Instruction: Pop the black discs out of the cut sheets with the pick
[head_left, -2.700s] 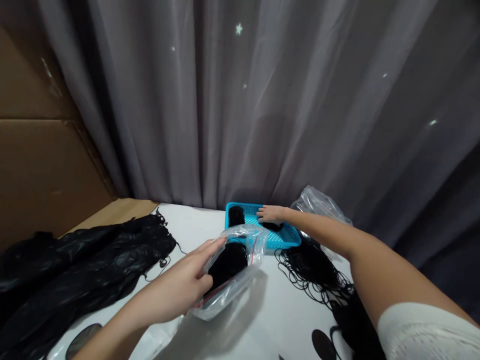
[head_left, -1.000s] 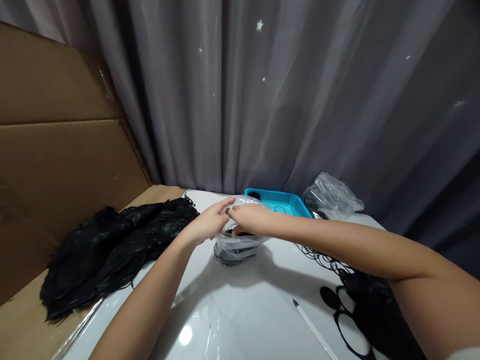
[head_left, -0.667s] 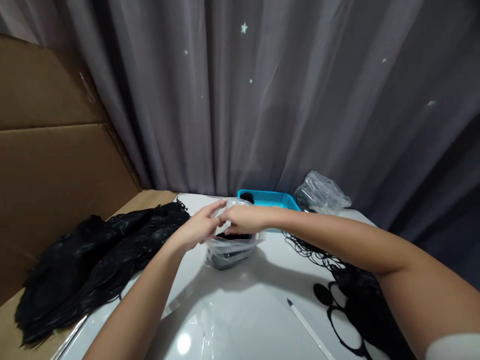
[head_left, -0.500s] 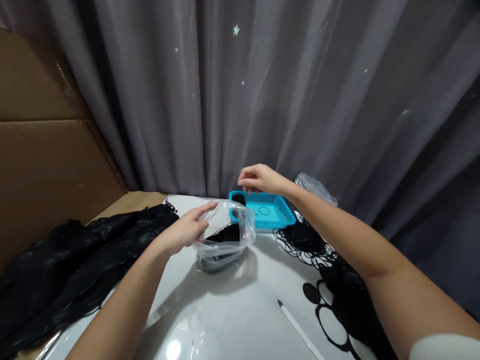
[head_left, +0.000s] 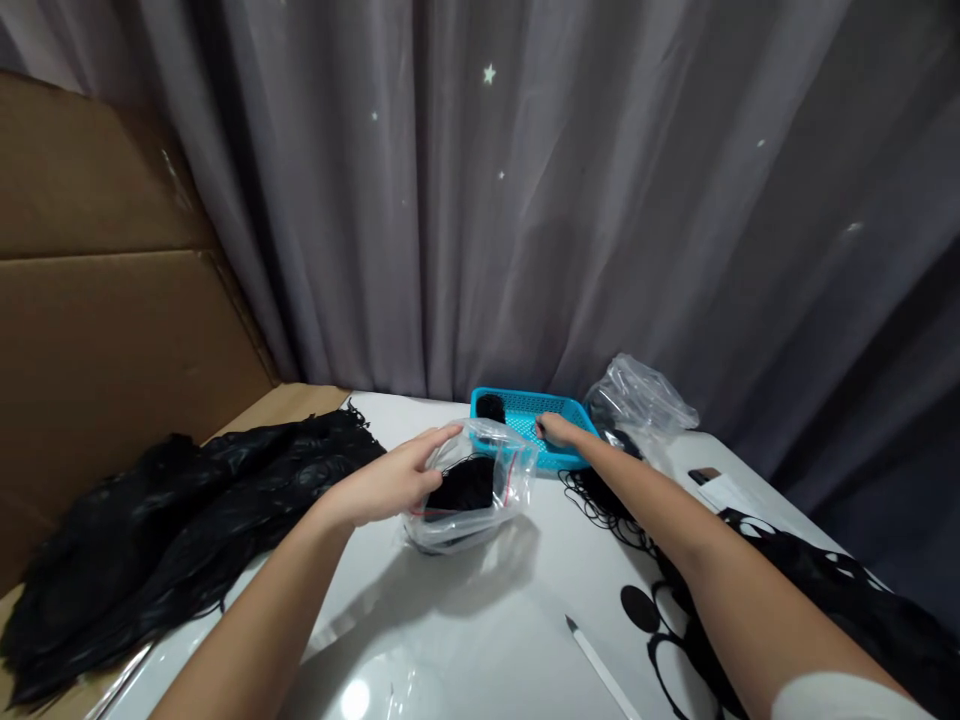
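Observation:
My left hand is closed on the near-left rim of a clear zip plastic bag and spreads its mouth. Black thin cord loops lie bunched inside the bag. Behind it stands a blue perforated basket, with a dark bundle in its left end. My right hand reaches down into the basket, fingers pinched together at its floor; what they hold, if anything, is too small to make out. A heap of black loops lies under my right forearm.
A large black pile lies to the left by a cardboard box. A crumpled clear bag sits right of the basket. A white pen-like stick and a black disc are on the white table. A grey curtain hangs behind.
My right hand has gone from above the basket's left back edge down to its floor, where a thin black ring showed before. My left hand stays on the bag. The view has shifted slightly.

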